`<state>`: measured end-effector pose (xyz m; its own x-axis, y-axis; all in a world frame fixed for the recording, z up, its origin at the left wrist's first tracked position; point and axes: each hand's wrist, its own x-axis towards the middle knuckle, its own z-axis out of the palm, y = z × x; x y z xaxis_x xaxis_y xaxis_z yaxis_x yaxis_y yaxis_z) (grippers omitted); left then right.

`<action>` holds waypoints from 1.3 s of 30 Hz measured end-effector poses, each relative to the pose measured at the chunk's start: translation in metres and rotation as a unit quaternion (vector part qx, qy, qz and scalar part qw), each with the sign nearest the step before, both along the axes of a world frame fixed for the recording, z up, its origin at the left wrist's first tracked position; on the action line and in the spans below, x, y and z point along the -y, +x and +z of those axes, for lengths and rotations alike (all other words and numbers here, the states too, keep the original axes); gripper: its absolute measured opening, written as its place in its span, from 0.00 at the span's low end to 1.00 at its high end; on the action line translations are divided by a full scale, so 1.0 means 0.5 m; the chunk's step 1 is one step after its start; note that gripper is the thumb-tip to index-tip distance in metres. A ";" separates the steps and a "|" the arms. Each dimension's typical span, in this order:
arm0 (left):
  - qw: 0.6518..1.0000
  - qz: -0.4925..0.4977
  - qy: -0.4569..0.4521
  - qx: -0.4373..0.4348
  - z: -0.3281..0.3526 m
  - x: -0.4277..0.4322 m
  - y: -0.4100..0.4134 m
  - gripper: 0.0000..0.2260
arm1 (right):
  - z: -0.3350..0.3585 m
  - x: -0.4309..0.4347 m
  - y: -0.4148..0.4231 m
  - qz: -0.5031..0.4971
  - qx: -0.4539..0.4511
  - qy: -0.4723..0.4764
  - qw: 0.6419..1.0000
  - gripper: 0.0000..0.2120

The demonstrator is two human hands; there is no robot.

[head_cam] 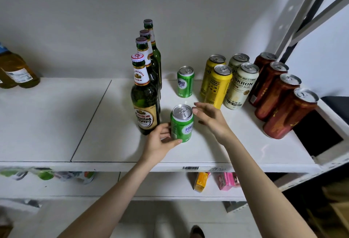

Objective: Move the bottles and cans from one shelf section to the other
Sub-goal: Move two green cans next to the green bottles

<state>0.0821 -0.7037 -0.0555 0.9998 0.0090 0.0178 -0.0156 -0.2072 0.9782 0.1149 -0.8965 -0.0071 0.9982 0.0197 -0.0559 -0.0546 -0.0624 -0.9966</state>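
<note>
A short green can stands upright on the right section of the white shelf. My left hand grips its lower left side, thumb in front. Just right of the can's top hovers my right hand, fingers relaxed and holding nothing. A second green can stands further back. Left of the cans a row of several green beer bottles runs front to back. To the right stand two yellow cans, two cream cans and several dark red cans.
The left shelf section beyond the seam holds only amber bottles at its far left. A wall stands close behind. A metal upright and the shelf's open end lie at right. Lower shelves hold small packets.
</note>
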 end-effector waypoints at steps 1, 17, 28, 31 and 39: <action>1.000 0.009 0.002 0.002 0.001 0.006 -0.003 0.28 | 0.002 0.001 -0.025 0.019 0.000 0.009 1.000 0.17; 0.999 0.018 0.017 0.024 0.013 0.043 0.041 0.24 | -0.032 -0.020 -0.002 0.014 0.063 0.004 0.998 0.22; 0.997 0.049 0.001 0.051 -0.006 0.090 0.127 0.23 | -0.049 -0.022 0.083 -0.022 0.100 -0.013 0.995 0.27; 0.997 0.048 0.004 0.058 -0.022 0.096 0.158 0.25 | -0.056 -0.026 0.103 -0.033 0.120 -0.021 0.992 0.30; 0.996 0.048 -0.029 0.065 -0.025 0.111 0.201 0.24 | -0.078 -0.026 0.154 -0.042 0.137 -0.025 0.989 0.25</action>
